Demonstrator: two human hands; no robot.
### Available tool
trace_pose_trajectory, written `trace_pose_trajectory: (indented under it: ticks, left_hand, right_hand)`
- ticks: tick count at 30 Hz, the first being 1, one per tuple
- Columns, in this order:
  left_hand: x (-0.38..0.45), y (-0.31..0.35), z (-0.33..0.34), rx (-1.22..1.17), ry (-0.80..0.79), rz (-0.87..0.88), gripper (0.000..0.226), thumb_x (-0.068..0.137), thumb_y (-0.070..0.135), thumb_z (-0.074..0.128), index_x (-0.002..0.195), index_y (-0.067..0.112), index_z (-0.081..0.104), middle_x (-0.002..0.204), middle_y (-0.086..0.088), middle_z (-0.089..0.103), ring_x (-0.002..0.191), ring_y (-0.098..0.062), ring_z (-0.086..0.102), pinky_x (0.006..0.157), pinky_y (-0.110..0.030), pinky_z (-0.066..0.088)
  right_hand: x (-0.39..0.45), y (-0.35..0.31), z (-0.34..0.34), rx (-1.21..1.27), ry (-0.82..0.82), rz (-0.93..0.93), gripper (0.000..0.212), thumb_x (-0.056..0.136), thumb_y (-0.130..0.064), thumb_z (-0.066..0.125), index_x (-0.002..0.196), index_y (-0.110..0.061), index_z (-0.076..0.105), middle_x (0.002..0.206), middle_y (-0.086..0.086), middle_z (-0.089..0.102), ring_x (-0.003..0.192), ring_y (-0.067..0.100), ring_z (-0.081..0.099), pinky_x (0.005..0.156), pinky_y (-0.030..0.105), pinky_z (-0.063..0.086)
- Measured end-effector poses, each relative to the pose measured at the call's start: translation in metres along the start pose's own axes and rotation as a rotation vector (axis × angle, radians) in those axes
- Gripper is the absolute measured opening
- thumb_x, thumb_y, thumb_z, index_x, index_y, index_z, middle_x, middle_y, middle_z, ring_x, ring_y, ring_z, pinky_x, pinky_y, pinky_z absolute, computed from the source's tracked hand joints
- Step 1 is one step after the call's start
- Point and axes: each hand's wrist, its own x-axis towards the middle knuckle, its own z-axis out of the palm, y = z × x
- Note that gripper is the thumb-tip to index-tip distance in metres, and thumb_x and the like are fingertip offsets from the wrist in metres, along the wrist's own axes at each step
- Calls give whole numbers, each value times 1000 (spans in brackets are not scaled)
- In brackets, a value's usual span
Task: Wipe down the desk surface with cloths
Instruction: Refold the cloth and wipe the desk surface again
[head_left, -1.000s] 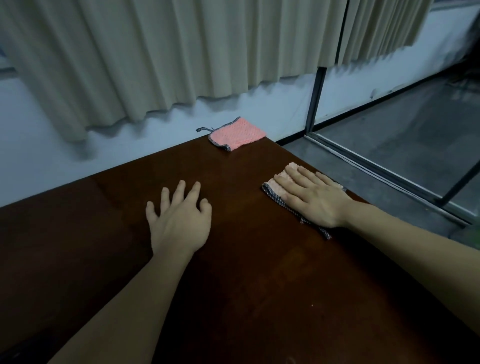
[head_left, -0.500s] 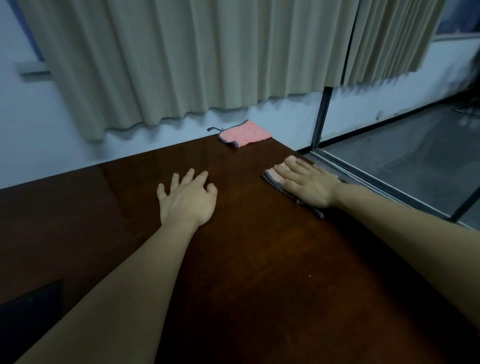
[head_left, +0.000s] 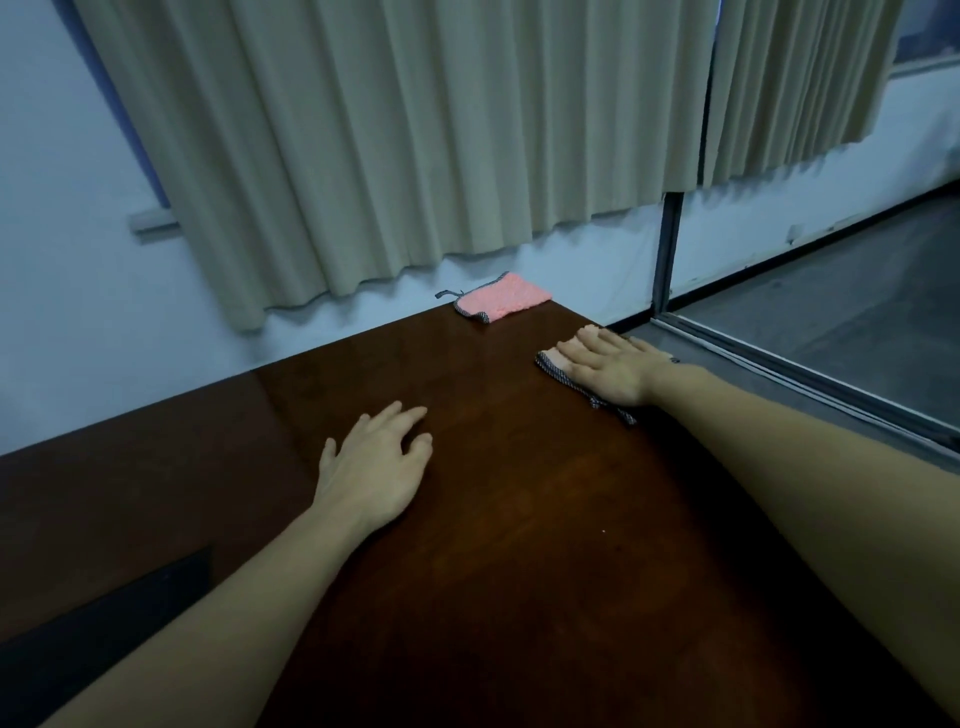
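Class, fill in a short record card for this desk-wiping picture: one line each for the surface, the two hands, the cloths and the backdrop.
surface: dark brown desk, glossy
right hand: flat, pressing a pink cloth near the desk's right edge
left hand: resting on bare wood, holding nothing
spare cloth: pink, at the far edge, untouched
backdrop: beige curtain over a pale wall

Right hand (head_left: 615, 366) flat on cloth (head_left: 551, 364)

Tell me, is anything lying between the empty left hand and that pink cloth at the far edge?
Nothing visible. Only bare desk lies between the left hand and the pink cloth.
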Motion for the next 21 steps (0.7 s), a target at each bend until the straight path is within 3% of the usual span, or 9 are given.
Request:
trace_pose_trajectory:
  ticks: [5, 11, 21]
  left_hand:
    - [-8, -2, 10, 66, -17, 2, 52, 106, 54, 26, 157, 44, 24, 169, 10, 12, 156, -21, 5, 124, -54, 1]
    - [-7, -2, 15, 98, 21, 7, 53, 106, 53, 22, 158, 45, 22, 169, 11, 11, 156, -21, 5, 125, -53, 2]
    - [-8, -3, 17, 101, 28, 2, 52, 105, 54, 22, 157, 48, 22, 168, 13, 11, 156, -18, 4, 125, -50, 1]
  right_hand:
    - [-42, -7, 11, -41, -15, -67, 58, 106, -57, 9, 161, -40, -5, 170, -3, -13, 157, 20, -11, 126, 47, -4]
    - [-128, -5, 28, -32, -28, -237, 58, 105, -59, 10, 159, -46, -6, 167, -13, -18, 154, 10, -17, 124, 37, -11]
    - [-27, 28, 11, -44, 14, -40, 57, 106, -57, 8, 161, -42, -1, 171, -4, -10, 157, 18, -8, 125, 46, -4]
